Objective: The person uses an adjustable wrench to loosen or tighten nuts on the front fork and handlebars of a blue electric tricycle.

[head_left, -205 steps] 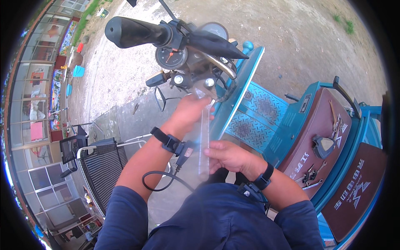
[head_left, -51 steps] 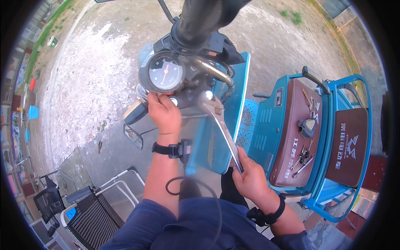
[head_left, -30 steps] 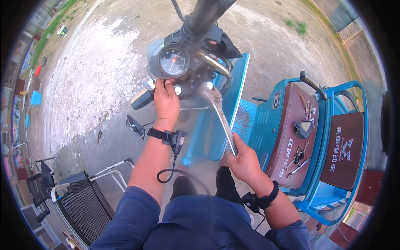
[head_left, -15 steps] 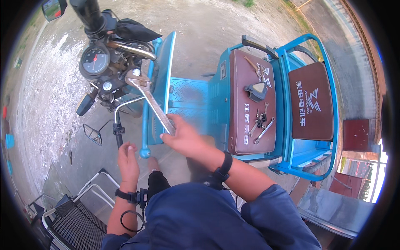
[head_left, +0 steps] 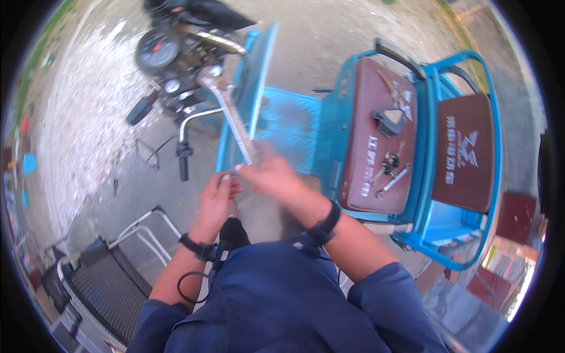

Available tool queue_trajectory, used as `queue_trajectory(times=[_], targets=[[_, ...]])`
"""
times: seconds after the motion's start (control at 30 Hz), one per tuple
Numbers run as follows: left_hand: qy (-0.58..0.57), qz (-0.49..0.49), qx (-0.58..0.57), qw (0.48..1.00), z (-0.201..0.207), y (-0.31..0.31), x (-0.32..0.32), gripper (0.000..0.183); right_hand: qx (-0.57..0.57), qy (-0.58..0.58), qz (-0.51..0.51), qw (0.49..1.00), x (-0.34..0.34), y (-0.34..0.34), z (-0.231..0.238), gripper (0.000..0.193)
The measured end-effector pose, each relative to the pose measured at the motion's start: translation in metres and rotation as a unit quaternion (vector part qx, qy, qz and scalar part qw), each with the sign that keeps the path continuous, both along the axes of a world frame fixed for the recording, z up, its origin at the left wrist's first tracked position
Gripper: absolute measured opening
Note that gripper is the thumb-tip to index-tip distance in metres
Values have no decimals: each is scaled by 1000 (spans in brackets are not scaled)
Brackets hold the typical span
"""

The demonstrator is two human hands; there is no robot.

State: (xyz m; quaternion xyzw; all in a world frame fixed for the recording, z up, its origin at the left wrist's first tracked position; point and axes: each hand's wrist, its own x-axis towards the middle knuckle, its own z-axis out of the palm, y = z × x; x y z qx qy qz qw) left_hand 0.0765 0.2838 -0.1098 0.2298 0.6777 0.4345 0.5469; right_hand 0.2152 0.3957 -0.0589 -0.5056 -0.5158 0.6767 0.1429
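Observation:
My right hand grips the lower end of a long adjustable wrench. The wrench slants up and left, its jaw at the handlebar centre of a blue three-wheeler, by a shiny round nut. Blur hides whether the jaw sits on the nut. Just below the handle end is my left hand, its fingers curled together close to my right thumb; whatever they may hold is hidden. The handlebar with its black grip lies left of the wrench, and a round speedometer sits beyond.
On the brown seat at right lie several spanners, a dark tape-measure-like case and a wooden-handled tool. A blue front panel stands beside the wrench. At lower left is a black mesh chair; a mirror juts out left.
My left hand has risen toward the right hand, and its fingers have curled in. The right hand still grips the wrench. The whole view has shifted, moving the vehicle right and up.

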Motion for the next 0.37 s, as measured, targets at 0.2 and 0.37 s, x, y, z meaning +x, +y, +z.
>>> queue_trajectory(times=[0.2, 0.37], targets=[[13, -35, -18, 999, -24, -29, -18, 35, -67, 86, -22, 994, 0, 6, -4, 58], [113, -138, -102, 979, -25, -84, -53, 41, -121, 99, 1, 988, -1, 13, 3, 61]])
